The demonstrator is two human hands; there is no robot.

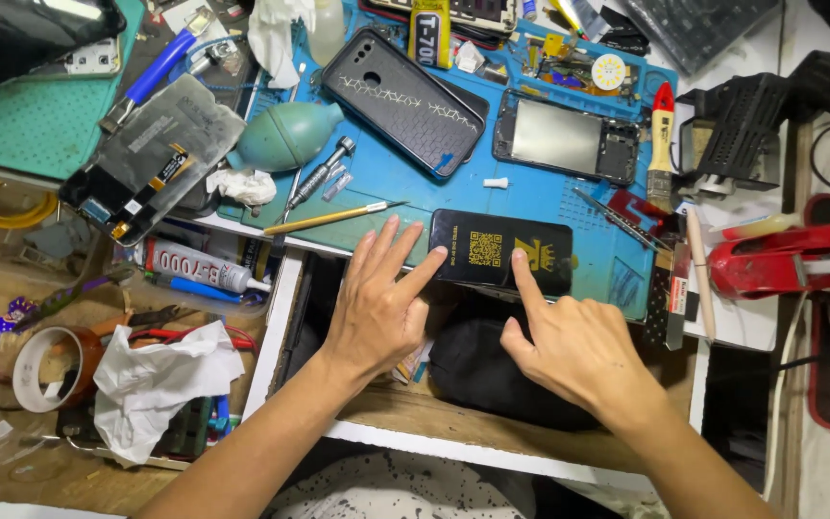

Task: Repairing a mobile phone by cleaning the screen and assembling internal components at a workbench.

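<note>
At the near edge of the blue silicone work mat (386, 178), I am pressing my left hand (377, 303) and right hand (573, 351) index fingertips on the flat black rectangular phone panel with gold markings (501, 252), other fingers loosely spread, gripping nothing.

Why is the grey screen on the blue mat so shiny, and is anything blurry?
In the head view, the opened phone reflects overhead light as a pale grey glare. The black package under the left hand and right hand looks sharp. The edges bend slightly from the wide lens, and the drawer below lies in shadow.
</note>
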